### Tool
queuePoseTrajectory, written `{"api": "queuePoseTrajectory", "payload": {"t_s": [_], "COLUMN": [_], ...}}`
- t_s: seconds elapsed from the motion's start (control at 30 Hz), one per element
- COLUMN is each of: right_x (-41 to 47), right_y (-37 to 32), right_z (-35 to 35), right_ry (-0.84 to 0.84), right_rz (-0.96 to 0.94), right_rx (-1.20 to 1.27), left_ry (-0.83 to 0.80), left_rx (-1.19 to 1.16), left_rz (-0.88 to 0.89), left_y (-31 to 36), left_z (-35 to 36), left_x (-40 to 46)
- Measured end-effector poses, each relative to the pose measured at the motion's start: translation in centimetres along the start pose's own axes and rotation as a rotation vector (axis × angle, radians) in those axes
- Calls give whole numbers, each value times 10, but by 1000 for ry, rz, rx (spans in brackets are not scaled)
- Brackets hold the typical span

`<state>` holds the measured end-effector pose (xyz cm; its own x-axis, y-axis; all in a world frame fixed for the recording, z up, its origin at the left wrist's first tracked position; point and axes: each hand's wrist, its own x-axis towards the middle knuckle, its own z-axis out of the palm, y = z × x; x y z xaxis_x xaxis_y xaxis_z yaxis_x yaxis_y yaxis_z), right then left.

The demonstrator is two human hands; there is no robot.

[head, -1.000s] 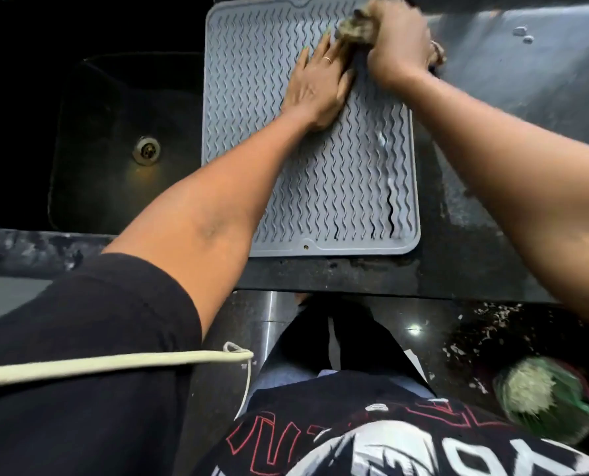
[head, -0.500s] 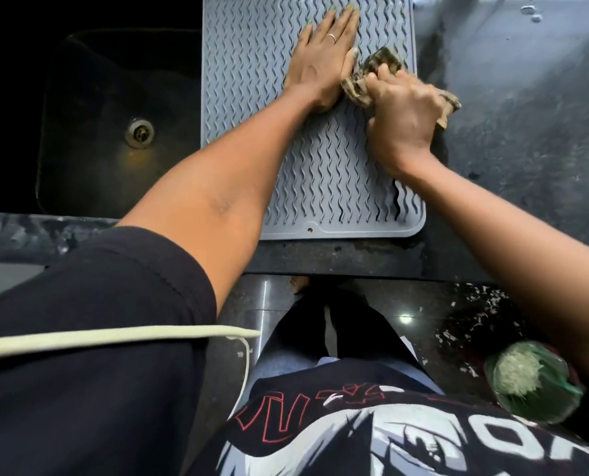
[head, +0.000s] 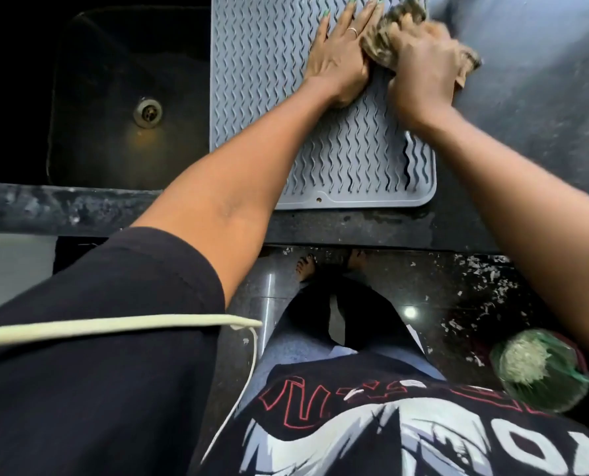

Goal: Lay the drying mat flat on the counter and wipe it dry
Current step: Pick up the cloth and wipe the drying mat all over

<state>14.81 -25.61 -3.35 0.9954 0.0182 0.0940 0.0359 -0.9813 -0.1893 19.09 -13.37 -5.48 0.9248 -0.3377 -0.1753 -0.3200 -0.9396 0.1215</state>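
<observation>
The grey ribbed silicone drying mat [head: 272,108] lies flat on the dark stone counter [head: 533,139], just beside the sink [head: 114,97]. Left hand [head: 337,60] presses it, fingers straight and slightly spread. Right hand [head: 423,67] has fingers curled round a crumpled brownish cloth [head: 385,36] at the mat's far right edge.

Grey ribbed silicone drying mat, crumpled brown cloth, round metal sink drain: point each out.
Grey ribbed silicone drying mat [head: 262,97], head view, bare ribbed left part.
Crumpled brown cloth [head: 387,36], head view, bunched folds above the knuckles.
Round metal sink drain [head: 148,112], head view, its centre.
</observation>
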Motion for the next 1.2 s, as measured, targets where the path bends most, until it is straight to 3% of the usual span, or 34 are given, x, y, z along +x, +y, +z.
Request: {"api": "queuePoseTrajectory", "payload": {"t_s": [0.2, 0.3, 0.43, 0.57, 0.73, 0.97, 1.03, 1.13, 1.2], "right_x": [-73, -56, -3, 2, -59, -156, -138, -83, -45], "right_y": [6, 14, 23, 28, 32, 34, 34, 35, 33], "right_z": [-6, -25, -48, -35, -15, -38, -53, -69, -66], "right_ry": [20, -36, 21, -272, -202, -303, -273, -147, -85], "right_rz": [-92, -147, -31, -316, -393, -489, -468, -243, -217], "right_rx": [-34, -23, 110, -29, -50, -122, -42, 244, 316], "left_ry": [-29, -65, -49, -6, -25, -61, -64, -51, -22], "left_rx": [-16, -17, -29, -52, -58, -44, -64, -86, -77], "left_rz": [-15, -6, -43, -200, -306, -348, -355, -358, -373], "left_y": [7, 13, 14, 27, 37, 46, 49, 48, 44], "left_z": [-11, -15, -9, 1, 3, -3, -2, 2, 7], "left_x": [-12, -24, -46, -60, -59, -62, -65, -78, -90]}}
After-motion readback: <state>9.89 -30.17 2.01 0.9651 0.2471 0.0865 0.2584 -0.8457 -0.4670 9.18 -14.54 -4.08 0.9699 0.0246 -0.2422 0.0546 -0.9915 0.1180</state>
